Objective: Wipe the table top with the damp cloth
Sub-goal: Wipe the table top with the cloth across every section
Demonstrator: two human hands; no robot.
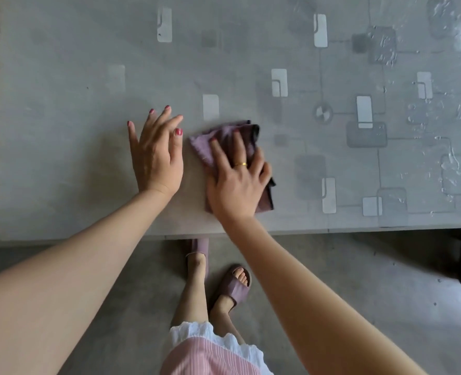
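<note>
The right hand (237, 182), fingers spread, presses the purple cloth (224, 142) mid-table (61, 131) beside the flat, spread left hand (156, 155); wet streaks at right suggest that side is done, the left remaining.

Grey concrete floor (359, 293) below the near edge of the furniture, lit more brightly at lower right, with dark shapes at both sides.

A grey patterned table top (89, 77) carries a crumpled purple cloth (225, 138). Both hands rest flat on it.
</note>
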